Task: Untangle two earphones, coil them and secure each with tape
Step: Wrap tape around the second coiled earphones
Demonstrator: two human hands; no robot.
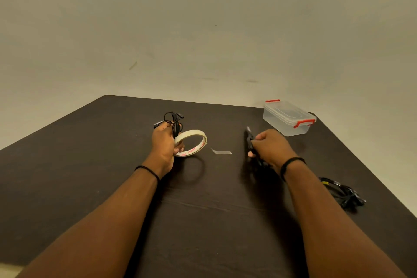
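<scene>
One black earphone coil (pixel 173 122) and the tape roll (pixel 191 143) sit gripped in the left hand (pixel 164 142); right hand (pixel 269 145) clutches blurred scissors (pixel 250 142); second earphone (pixel 343 192) lies near the table's right edge.

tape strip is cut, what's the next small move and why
Probably set the scissors down from the right hand and pick up the cut tape strip lying on the table. The left hand holds a coiled earphone together with the tape roll, and that coil shows no tape.
</scene>
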